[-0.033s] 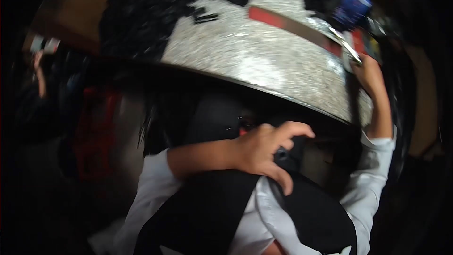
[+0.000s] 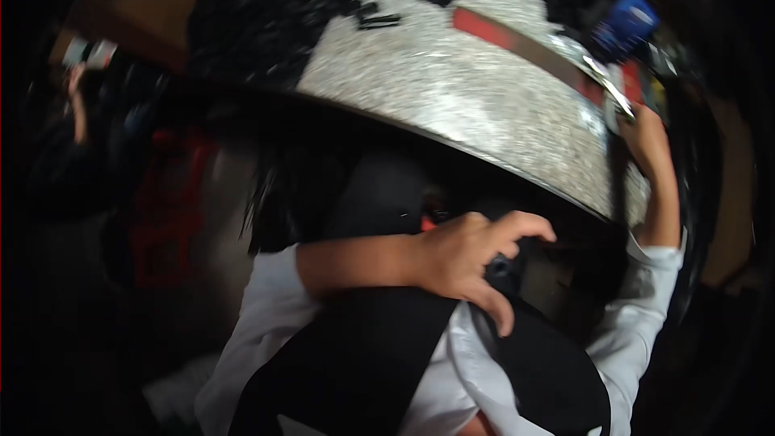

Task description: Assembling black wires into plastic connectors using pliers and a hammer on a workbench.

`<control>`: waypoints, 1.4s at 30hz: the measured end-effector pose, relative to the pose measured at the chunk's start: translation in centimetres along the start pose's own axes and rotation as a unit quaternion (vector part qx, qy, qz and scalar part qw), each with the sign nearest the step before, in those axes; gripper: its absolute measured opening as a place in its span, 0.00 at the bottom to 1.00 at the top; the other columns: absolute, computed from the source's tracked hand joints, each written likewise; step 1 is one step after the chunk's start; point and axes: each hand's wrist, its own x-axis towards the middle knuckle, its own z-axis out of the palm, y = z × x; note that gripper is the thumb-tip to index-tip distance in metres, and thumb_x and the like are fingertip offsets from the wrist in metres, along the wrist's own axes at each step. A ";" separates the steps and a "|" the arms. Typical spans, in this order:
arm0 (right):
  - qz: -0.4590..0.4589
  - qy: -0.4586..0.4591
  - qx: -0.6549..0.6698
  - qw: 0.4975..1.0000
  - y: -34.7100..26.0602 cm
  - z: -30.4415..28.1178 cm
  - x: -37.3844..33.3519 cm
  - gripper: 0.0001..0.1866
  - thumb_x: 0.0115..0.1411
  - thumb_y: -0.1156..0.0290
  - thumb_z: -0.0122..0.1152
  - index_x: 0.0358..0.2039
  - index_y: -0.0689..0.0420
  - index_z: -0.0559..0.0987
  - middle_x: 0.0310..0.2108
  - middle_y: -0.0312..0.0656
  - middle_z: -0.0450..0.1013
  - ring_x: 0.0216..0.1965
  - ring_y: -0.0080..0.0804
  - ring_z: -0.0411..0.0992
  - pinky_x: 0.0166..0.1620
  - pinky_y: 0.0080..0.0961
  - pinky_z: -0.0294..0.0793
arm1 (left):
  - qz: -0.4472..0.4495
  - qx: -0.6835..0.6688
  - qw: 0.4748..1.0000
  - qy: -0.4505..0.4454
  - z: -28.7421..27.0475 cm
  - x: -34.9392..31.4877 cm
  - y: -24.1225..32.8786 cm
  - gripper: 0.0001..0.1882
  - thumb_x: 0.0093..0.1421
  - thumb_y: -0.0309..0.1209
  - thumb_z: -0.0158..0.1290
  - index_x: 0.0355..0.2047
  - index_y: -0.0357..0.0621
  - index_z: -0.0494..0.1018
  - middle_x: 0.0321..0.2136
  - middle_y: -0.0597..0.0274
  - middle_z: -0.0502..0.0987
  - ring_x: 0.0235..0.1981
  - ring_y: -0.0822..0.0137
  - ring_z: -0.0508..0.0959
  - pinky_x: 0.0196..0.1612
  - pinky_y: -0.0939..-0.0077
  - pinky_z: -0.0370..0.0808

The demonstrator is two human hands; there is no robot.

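Head view: left hand point(image 2: 464, 262) hovers fingers apart near dark fabric point(image 2: 363, 355), right hand point(image 2: 646, 141) gripping scissors point(image 2: 609, 89) on the speckled worktop point(image 2: 452, 89) to steady them

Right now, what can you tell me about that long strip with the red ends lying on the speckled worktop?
The strip is long, flat and narrow, grey along its middle with red at both ends. It lies flat and slantwise on the speckled stone-like worktop, from upper centre toward the right edge. Its material is hard to tell through the blur. Its far right end reaches the right hand, which rests at the worktop's edge; whether the fingers actually grip it is unclear. A blue object sits just above that end.
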 end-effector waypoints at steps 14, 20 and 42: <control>0.014 -0.017 0.107 0.994 2.9 2.3 2.6 0.11 0.57 0.75 0.53 0.40 0.66 0.74 0.26 0.51 0.73 0.26 0.35 0.70 0.32 0.30 0.68 | 0.043 0.010 0.990 0.134 -0.1 -2.7 -1.1 0.49 0.35 0.56 0.65 0.50 0.36 0.59 0.27 0.56 0.73 0.20 0.66 0.75 0.23 0.76 0.73; 0.036 0.089 0.034 0.995 -0.6 0.1 -0.6 0.13 0.63 0.66 0.49 0.38 0.65 0.72 0.21 0.47 0.66 0.22 0.30 0.60 0.30 0.27 0.65 | 0.001 0.027 0.984 0.176 -1.4 -2.6 -1.1 0.48 0.35 0.52 0.68 0.50 0.36 0.59 0.14 0.66 0.61 0.14 0.74 0.65 0.18 0.80 0.64; -0.290 -0.031 0.640 0.711 -19.2 2.5 -13.3 0.04 0.55 0.82 0.52 0.33 0.63 0.71 0.34 0.43 0.64 0.34 0.28 0.65 0.38 0.25 0.68 | -0.079 -0.051 0.970 0.225 -1.9 -2.5 -1.2 0.50 0.41 0.45 0.68 0.55 0.37 0.50 0.22 0.59 0.75 0.27 0.72 0.76 0.30 0.81 0.71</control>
